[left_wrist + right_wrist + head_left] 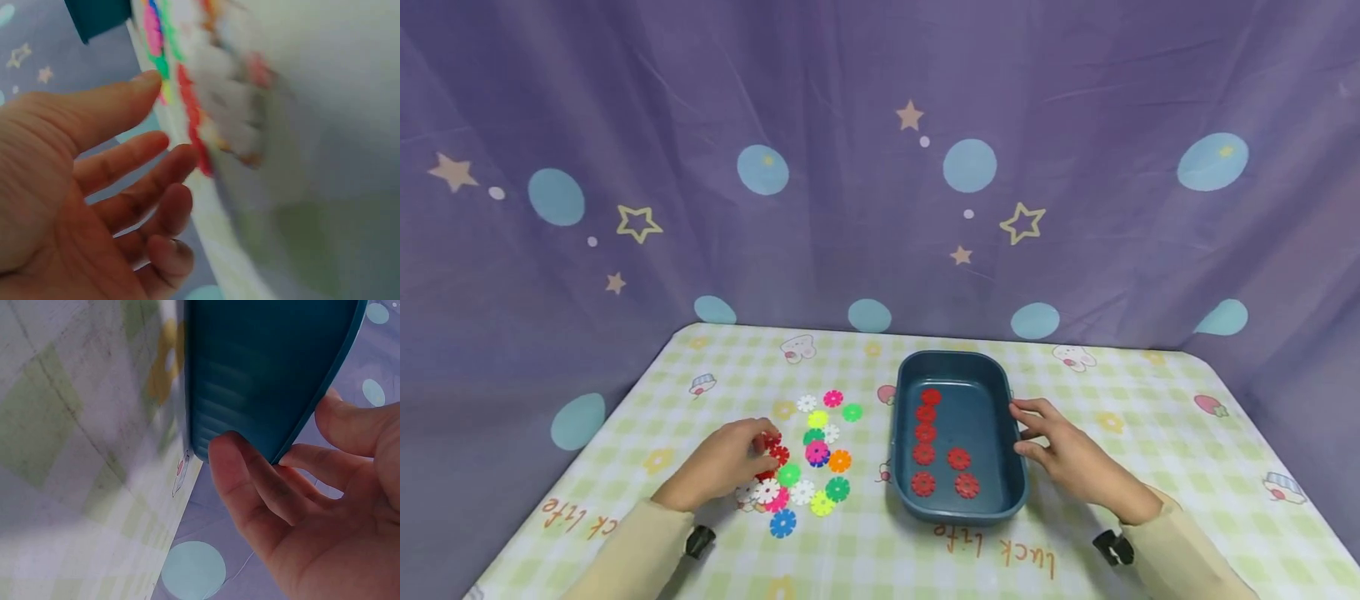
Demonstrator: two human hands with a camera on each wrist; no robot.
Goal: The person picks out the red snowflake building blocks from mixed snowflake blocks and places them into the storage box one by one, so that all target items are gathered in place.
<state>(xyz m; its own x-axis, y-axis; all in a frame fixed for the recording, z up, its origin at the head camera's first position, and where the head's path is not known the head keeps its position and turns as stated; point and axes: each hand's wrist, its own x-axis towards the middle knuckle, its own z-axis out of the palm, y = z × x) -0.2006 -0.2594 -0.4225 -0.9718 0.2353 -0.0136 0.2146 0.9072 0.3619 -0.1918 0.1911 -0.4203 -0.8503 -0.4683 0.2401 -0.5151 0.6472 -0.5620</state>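
The red flower-edged discs [781,455] beneath the left hand [724,460] lie on the worktop [1112,454], on the side toward its left edge. The left hand's thumb and fingers bend over them, apart from one another, with a gap between; we cannot tell whether any fingertip touches a disc.

Around these we find a loose cluster of similar discs, some overlapping: white, pink, yellow and green ones, an orange disc [839,461], and a blue disc [782,523] at the cluster's border toward the worktop's near side. A pink disc [817,451] partly covers a dark blue one.

To the right of the cluster stands a blue tray [977,417], its long sides running from the worktop's near side toward its far edge. In it we count seven red pieces [927,433]: five in a column along the left wall, two nearer the middle.

At the tray's right wall, the right hand [1075,462] rests loosely spread, fingertips touching the rim.

Both arms wear pale sleeves [1183,554]. Behind the worktop's far edge hangs a purple curtain [850,75] with stars and light-blue ovals.
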